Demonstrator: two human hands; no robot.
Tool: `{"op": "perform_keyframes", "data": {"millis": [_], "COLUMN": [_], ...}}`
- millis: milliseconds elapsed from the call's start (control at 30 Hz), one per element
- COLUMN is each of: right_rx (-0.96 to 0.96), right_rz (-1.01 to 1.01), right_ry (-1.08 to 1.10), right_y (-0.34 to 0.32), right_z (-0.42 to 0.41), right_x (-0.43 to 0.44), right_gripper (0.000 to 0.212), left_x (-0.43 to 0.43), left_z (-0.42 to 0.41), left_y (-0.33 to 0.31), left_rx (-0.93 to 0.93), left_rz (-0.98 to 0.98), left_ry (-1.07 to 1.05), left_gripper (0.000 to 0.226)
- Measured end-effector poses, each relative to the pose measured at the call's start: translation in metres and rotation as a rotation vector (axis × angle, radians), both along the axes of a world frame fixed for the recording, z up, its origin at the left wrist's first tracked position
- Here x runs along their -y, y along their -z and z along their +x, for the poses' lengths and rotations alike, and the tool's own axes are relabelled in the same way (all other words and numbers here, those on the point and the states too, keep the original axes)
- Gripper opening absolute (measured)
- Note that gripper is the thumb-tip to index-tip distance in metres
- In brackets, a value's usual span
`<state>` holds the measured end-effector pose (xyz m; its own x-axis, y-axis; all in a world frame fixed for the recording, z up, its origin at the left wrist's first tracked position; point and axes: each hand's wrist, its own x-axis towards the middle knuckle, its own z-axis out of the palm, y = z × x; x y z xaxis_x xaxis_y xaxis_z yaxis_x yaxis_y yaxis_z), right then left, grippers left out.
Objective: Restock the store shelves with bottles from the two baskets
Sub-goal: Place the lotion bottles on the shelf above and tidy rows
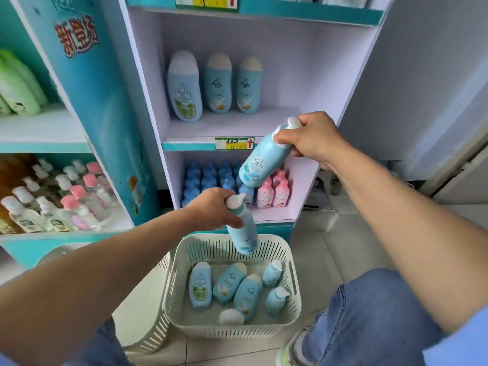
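Above a cream slatted basket [208, 249] on the floor, both bare arms reach forward. The left hand [211, 208], knuckles up, grips the white cap end of a pale blue bottle [244, 237] hanging base-down over the basket. Higher, the right hand [314, 138] clasps the neck of a second blue bottle [257, 165], tilted base-down before the middle shelf [237, 125], where three bottles [218, 85] stand. More bottles [228, 285] lie in the basket.
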<state>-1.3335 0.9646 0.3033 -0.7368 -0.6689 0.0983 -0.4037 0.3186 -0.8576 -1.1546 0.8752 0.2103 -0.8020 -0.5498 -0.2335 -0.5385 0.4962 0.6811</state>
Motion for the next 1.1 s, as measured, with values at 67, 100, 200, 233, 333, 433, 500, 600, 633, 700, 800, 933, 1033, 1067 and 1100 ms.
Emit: {"op": "perform_keyframes", "data": {"millis": [67,100,200,233,333,433,500,600,633,700,800,933,1033,1067,1100], "right_rx": [0.001,-0.008,-0.048,-0.06,-0.106,-0.136,-0.162,-0.247,-0.28,-0.349,-0.443,-0.528,-0.54,-0.546,-0.556], "right_rz": [-0.031,-0.047,-0.081,-0.087,-0.1,-0.12,-0.13,-0.123,-0.117,-0.086,-0.035,0.065,0.152,0.182,0.209], "right_ry": [0.0,0.008,0.036,0.04,0.055,0.081,0.095,0.117,0.12,0.126,0.113,0.096,0.098,0.101,0.107], "right_y": [-0.015,-0.022,-0.039,-0.043,-0.052,-0.059,-0.063,-0.069,-0.073,-0.079,-0.087,-0.089,-0.083,-0.08,-0.078], "right_z": [-0.001,-0.002,-0.007,-0.008,-0.013,-0.018,-0.022,-0.029,-0.032,-0.037,-0.049,-0.07,-0.088,-0.095,-0.101], "right_x": [0.001,0.002,0.003,0.003,0.004,0.005,0.006,0.008,0.01,0.014,0.025,0.045,0.063,0.069,0.074], "right_gripper": [0.017,0.018,0.021,0.019,0.022,0.023,0.021,0.021,0.021,0.02,0.023,0.03,0.034,0.034,0.036], "left_x": [0.001,0.002,0.005,0.006,0.009,0.01,0.009,0.008,0.007,0.006,0.008,0.013,0.017,0.019,0.021], "left_z": [-0.001,-0.001,-0.005,-0.006,-0.009,-0.01,-0.011,-0.012,-0.013,-0.016,-0.022,-0.034,-0.044,-0.048,-0.052], "left_y": [-0.011,-0.017,-0.035,-0.042,-0.062,-0.082,-0.094,-0.107,-0.111,-0.116,-0.125,-0.135,-0.141,-0.144,-0.146], "left_rx": [-0.027,-0.036,-0.077,-0.099,-0.159,-0.212,-0.238,-0.275,-0.287,-0.314,-0.355,-0.395,-0.408,-0.412,-0.415], "left_rz": [0.002,0.003,0.004,0.014,0.062,0.106,0.109,0.103,0.103,0.112,0.12,0.1,0.061,0.043,0.029], "left_ry": [-0.01,-0.014,-0.029,-0.036,-0.061,-0.066,-0.073,-0.098,-0.105,-0.113,-0.127,-0.146,-0.143,-0.142,-0.143], "left_gripper": [0.024,0.024,0.023,0.022,0.023,0.023,0.021,0.023,0.024,0.023,0.024,0.031,0.033,0.034,0.036]}}
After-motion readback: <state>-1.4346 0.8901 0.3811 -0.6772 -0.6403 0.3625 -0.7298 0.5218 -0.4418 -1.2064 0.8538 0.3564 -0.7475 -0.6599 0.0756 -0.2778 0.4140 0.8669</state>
